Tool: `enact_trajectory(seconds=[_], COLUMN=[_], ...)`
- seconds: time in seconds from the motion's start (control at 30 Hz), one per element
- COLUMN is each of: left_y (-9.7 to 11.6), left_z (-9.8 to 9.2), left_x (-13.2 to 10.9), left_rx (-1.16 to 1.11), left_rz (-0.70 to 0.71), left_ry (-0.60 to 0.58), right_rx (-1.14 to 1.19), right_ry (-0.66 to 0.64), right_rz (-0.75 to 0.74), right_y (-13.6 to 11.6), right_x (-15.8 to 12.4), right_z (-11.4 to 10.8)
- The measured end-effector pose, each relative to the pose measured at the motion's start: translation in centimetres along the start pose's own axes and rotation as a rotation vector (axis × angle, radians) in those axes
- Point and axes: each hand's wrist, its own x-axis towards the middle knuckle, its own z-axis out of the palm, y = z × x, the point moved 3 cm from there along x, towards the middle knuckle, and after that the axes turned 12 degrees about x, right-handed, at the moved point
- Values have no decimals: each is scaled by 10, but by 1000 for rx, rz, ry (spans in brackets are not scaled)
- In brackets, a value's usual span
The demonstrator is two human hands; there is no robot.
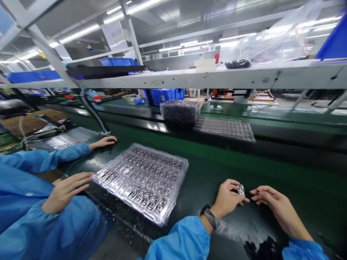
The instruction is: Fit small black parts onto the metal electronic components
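Left hand: the left hand (226,198) pinches a small metal part (241,189) between thumb and fingertips, just above the dark table (271,169).
Right hand: the right hand (273,206) rests beside it, fingers loosely curled and pointing at the part, holding nothing that I can see.
Drop risk: the part is tiny and held only at its edge; a loosened pinch would likely let it fall onto the dark surface, where it would be hard to spot.
Tray risk: the clear blister tray (143,180) of parts lies near to the left; a co-worker's hand (67,191) touches its corner, and a nudge could spill its pockets.
Sleeve risk: the blue sleeve (181,240) lies close to the tray's near edge and could catch it.
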Motion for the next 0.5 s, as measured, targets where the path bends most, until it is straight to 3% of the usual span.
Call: enact_trajectory(seconds=[0.27,0.4,0.5], left_y=[16,15,11], left_z=[-9,-16,-16], left_x=[-7,4,11], left_rx=[6,30,53], left_rz=[14,13,-8], left_ry=[-70,-65,-80], right_rx=[38,31,54], right_ry=[-11,52,7], right_rz=[-64,-91,-91], right_y=[-8,-4,1], right_x=[-8,5,14], right_z=[20,15,9])
